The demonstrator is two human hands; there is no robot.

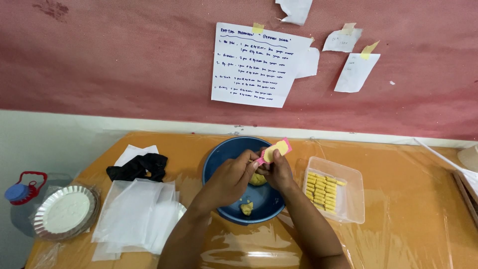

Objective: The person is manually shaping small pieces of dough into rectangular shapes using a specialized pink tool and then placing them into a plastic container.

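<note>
Over a blue bowl my right hand holds a small pink mould filled with yellow dough. My left hand meets it from the left, fingertips pressing at the mould's lower end. Lumps of yellow dough lie in the bowl, one partly hidden behind my hands. A clear plastic tray right of the bowl holds several ridged yellow dough pieces in rows.
Clear plastic sheets and a black cloth lie left of the bowl. A stack of foil pie tins and a bottle with a blue cap sit far left. Paper notes hang on the red wall. Plastic film covers the orange table.
</note>
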